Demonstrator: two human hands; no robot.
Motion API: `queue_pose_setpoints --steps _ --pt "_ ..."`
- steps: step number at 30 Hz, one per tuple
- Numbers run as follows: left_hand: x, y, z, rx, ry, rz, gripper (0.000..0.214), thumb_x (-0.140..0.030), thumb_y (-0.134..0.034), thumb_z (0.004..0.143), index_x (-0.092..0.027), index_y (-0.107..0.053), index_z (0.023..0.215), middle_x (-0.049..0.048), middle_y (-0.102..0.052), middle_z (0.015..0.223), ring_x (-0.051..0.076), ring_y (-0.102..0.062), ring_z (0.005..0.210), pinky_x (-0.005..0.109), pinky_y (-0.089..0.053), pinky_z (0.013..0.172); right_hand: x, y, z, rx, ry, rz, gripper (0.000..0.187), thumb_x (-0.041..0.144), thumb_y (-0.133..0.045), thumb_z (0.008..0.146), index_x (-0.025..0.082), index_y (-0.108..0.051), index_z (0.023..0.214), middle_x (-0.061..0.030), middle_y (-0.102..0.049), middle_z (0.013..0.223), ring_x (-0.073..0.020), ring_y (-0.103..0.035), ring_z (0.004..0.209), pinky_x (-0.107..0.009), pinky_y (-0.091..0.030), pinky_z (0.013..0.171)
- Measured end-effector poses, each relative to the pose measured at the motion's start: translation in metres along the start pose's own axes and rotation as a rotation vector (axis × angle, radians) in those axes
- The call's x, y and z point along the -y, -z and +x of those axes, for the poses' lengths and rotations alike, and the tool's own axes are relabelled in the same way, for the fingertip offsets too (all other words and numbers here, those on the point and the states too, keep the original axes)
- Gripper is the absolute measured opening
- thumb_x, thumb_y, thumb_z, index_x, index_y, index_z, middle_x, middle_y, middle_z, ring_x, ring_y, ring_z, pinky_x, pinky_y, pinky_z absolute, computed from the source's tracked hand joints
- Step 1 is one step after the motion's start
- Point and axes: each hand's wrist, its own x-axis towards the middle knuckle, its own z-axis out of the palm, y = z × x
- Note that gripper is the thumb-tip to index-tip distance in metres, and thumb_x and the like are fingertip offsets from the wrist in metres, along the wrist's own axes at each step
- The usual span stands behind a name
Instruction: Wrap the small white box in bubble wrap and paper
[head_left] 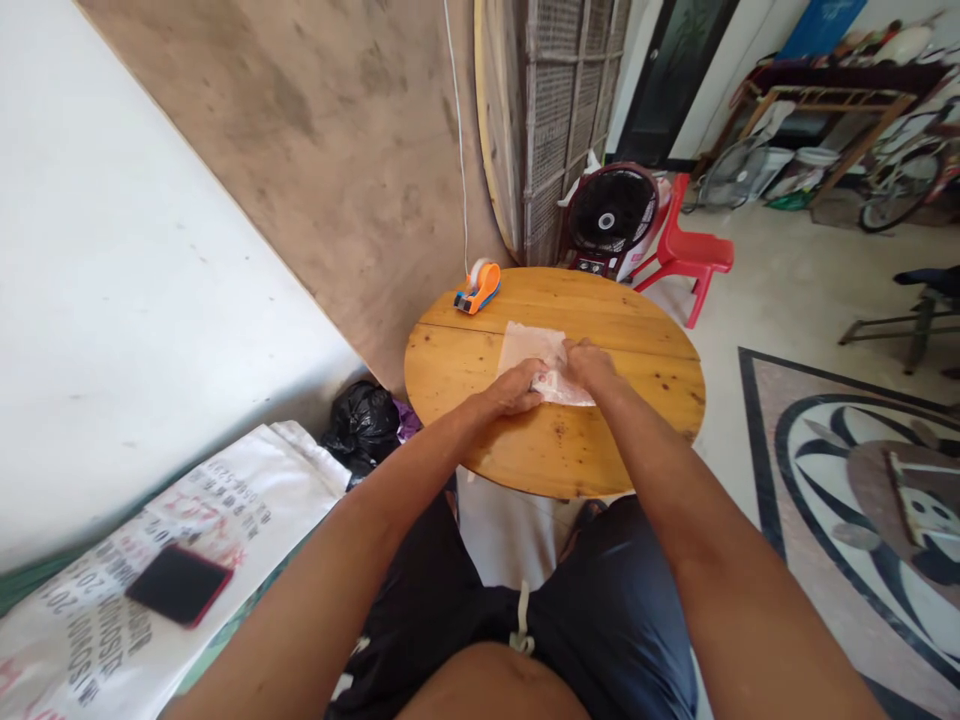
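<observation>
A pale, translucent sheet of bubble wrap (531, 342) lies on the round wooden table (559, 455), its near part bunched or folded over. Something small with faint reddish marks shows at the fold, too blurred to name. From the left, my left hand (521, 388) grips the wrap's near edge, thumb and fingers closing on it. My right hand (589, 365) is curled on the wrap's right side, its fingertips mostly hidden. Near the table's far left edge stands an orange and blue tape dispenser (480, 288) with a roll of tape, apart from both hands.
Behind the table are a black fan (611, 215) and a red plastic chair (690, 245). A wooden board (360, 120) leans along the left wall. Black bags (364, 425) sit left of the table. A phone (180, 585) rests on a white printed sack (262, 470).
</observation>
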Motion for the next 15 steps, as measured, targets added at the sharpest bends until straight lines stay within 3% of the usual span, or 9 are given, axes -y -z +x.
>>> queue_pose_setpoints --steps 4,9,12,15 --pt "0.000 -0.002 -0.001 0.003 0.022 0.027 0.056 -0.024 -0.064 0.075 -0.021 -0.049 0.129 0.0094 -0.063 0.119 0.027 -0.063 0.103 0.042 -0.053 0.094 -0.012 -0.005 -0.004 -0.078 -0.129 0.027 0.038 0.016 -0.044 0.092 0.012 -0.061 0.126 -0.0232 -0.065 0.121 -0.0328 -0.065 0.111 -0.040 -0.050 0.090" --pt "0.006 -0.006 0.002 -0.001 -0.006 0.009 0.058 -0.023 -0.063 0.075 -0.020 -0.047 0.131 0.0107 -0.061 0.122 0.029 -0.063 0.109 0.045 -0.052 0.098 -0.023 -0.013 -0.004 -0.130 -0.264 0.069 0.043 0.040 -0.042 0.099 0.009 -0.063 0.121 -0.0243 -0.069 0.115 -0.0344 -0.066 0.111 -0.041 -0.052 0.089" --pt "0.013 -0.008 0.005 -0.042 -0.127 -0.014 0.055 -0.020 -0.065 0.072 -0.017 -0.050 0.124 0.0160 -0.050 0.139 0.033 -0.043 0.139 0.048 -0.040 0.115 -0.018 -0.015 0.000 -0.179 -0.316 0.137 0.050 0.050 -0.046 0.098 0.008 -0.063 0.120 -0.0247 -0.069 0.115 -0.0338 -0.066 0.112 -0.041 -0.051 0.091" --pt "0.020 -0.009 0.008 -0.031 -0.175 -0.012 0.055 -0.019 -0.067 0.071 -0.018 -0.050 0.123 0.0165 -0.042 0.148 0.034 -0.023 0.152 0.051 -0.030 0.122 -0.016 -0.014 0.007 -0.196 -0.351 0.177 0.051 0.048 -0.050 0.096 0.006 -0.061 0.121 -0.0271 -0.067 0.117 -0.0342 -0.066 0.113 -0.041 -0.051 0.094"
